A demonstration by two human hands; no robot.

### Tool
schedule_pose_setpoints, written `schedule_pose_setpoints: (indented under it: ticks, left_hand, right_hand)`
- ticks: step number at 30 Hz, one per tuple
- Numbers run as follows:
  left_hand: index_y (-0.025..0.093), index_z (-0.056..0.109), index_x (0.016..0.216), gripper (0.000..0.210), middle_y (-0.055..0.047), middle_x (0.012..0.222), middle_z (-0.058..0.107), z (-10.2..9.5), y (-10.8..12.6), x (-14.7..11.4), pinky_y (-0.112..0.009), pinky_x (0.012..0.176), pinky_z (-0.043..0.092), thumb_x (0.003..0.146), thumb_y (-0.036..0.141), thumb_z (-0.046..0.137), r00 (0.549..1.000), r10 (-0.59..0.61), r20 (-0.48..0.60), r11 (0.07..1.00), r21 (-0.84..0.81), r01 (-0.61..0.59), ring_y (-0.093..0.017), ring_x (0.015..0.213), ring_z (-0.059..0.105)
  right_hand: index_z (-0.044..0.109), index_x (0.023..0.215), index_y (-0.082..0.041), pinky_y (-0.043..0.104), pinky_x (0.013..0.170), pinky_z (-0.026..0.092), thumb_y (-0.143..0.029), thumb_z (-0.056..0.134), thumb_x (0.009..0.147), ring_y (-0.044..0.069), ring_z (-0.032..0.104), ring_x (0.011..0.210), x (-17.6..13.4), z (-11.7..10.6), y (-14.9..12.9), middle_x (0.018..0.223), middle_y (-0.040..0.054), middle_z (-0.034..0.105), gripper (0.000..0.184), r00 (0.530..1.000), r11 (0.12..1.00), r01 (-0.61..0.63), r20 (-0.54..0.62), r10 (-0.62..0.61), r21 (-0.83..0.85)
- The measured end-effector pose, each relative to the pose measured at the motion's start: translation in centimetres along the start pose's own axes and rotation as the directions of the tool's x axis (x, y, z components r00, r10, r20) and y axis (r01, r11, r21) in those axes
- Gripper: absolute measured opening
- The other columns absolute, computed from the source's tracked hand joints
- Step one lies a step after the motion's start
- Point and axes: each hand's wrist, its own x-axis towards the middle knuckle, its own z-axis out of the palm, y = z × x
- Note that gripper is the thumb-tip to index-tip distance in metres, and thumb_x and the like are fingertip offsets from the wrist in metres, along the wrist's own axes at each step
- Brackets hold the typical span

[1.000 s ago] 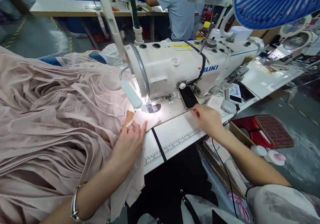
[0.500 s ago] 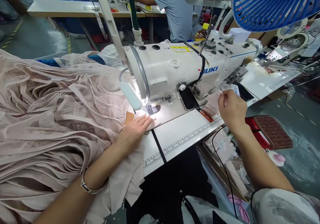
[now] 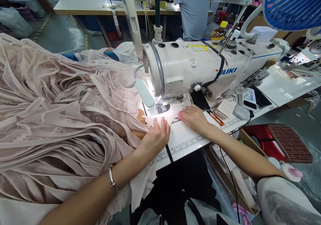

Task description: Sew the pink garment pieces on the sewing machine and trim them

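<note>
Both hands lay flat on the small fabric piece in front of the needle.

My left hand [image 3: 155,136] rested palm down, fingers spread and gripping nothing, on the pale fabric piece [image 3: 160,119] at the lit part of the surface [image 3: 185,138]. My right hand [image 3: 194,117] lay just beside it, open as well, its fingertips touching the same piece from the right. The piece sat directly before the presser foot [image 3: 160,107] of the white sewing machine [image 3: 200,68]. A bracelet [image 3: 111,178] circled my left wrist. To the left, a large heap of pink fabric [image 3: 55,104] covered that side of the surface and hung over its front edge. To the right of my right hand lay orange-handled snips [image 3: 216,118], with a phone [image 3: 199,99] leaning against the machine behind them. Beyond the machine, a person in a light blue shirt [image 3: 193,11] sat at another surface.
</note>
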Motion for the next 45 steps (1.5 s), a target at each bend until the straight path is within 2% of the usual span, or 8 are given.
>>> schedule_pose_setpoints:
  ticks: [3,8,15,22,26,37,41,45]
  left_hand:
    - [0.0,0.064,0.119,0.039,-0.025,0.116,0.069,-0.7,-0.4,0.2,-0.035,0.065,0.057,0.092,-0.004,0.037,1.0,-0.02,0.015,1.0,-0.012,0.021,-0.033,0.103,0.07]
    - [0.0,0.059,0.122,0.04,-0.021,0.11,0.066,-0.5,-2.8,0.2,-0.04,0.088,0.054,0.089,-0.006,0.038,1.0,-0.027,-0.002,0.987,-0.157,0.026,-0.029,0.107,0.064]
    - [-0.002,0.055,0.129,0.042,-0.024,0.127,0.061,0.3,-2.5,0.7,-0.04,0.092,0.053,0.093,-0.001,0.033,0.999,-0.047,0.011,0.977,-0.209,0.048,-0.03,0.117,0.06]
    - [0.011,0.056,0.132,0.044,-0.014,0.135,0.065,1.9,-3.5,-0.1,-0.039,0.106,0.052,0.095,0.003,0.034,0.933,-0.356,-0.057,0.825,-0.488,0.285,-0.022,0.124,0.062]
    - [0.011,0.058,0.133,0.049,-0.013,0.136,0.066,1.7,-2.3,-0.5,-0.037,0.106,0.052,0.092,0.0,0.033,0.972,-0.211,-0.102,0.873,-0.467,0.141,-0.021,0.131,0.058]
    - [0.0,0.054,0.136,0.05,-0.018,0.144,0.058,0.5,-2.4,-0.2,-0.045,0.111,0.047,0.09,-0.003,0.034,0.997,-0.076,0.017,0.955,-0.285,0.078,-0.033,0.139,0.049]
    - [0.001,0.053,0.135,0.048,-0.019,0.14,0.06,1.1,-2.6,-0.2,-0.046,0.11,0.046,0.092,-0.003,0.033,0.999,-0.049,-0.022,0.956,-0.289,0.04,-0.031,0.139,0.05]
    - [0.007,0.055,0.129,0.043,-0.018,0.134,0.062,1.8,-2.7,-0.1,-0.048,0.113,0.042,0.093,0.0,0.032,0.991,-0.06,-0.121,0.95,-0.313,0.02,-0.027,0.136,0.052]
  right_hand:
    - [0.061,0.068,-0.018,0.032,0.075,0.04,-0.019,0.065,0.09,0.021,0.059,0.082,1.5,0.4,0.1,0.077,0.0057,0.067,0.022,0.998,0.999,0.021,0.051,-0.023,0.031]
    - [0.058,0.068,-0.019,0.027,0.064,0.034,-0.018,0.06,0.091,0.015,0.052,0.064,2.9,-0.1,0.2,0.067,-0.0016,0.058,0.023,0.964,0.96,-0.194,0.224,0.147,0.204]
    - [0.057,0.093,-0.018,0.03,0.068,0.034,-0.022,0.051,0.095,0.02,0.054,0.074,3.9,1.2,-2.1,0.085,0.0064,0.065,0.008,0.971,0.998,-0.05,0.236,0.04,0.035]
    - [0.053,0.073,-0.021,0.026,0.064,0.036,-0.021,0.048,0.091,0.015,0.052,0.062,5.4,3.1,-2.9,0.062,-0.0018,0.057,0.019,0.956,0.899,-0.277,0.188,0.225,0.338]
    - [0.052,0.071,-0.022,0.027,0.063,0.036,-0.022,0.048,0.088,0.016,0.053,0.063,5.1,3.1,-3.0,0.065,-0.0008,0.06,0.018,0.965,0.891,-0.259,0.131,0.226,0.372]
    - [0.054,0.072,-0.022,0.028,0.062,0.035,-0.024,0.048,0.092,0.016,0.05,0.06,4.8,3.3,-3.0,0.063,-0.0016,0.057,0.02,0.967,0.9,-0.254,0.122,0.224,0.354]
    - [0.064,0.083,-0.021,0.029,0.07,0.041,-0.026,0.054,0.094,0.018,0.058,0.073,4.2,3.6,-2.2,0.076,0.0019,0.066,0.016,0.986,0.918,-0.159,0.018,0.163,0.363]
    - [0.07,0.091,-0.02,0.033,0.083,0.046,-0.03,0.051,0.099,0.021,0.061,0.091,3.2,3.3,-1.7,0.096,0.0068,0.069,0.023,0.993,0.943,0.111,-0.084,-0.089,0.314]
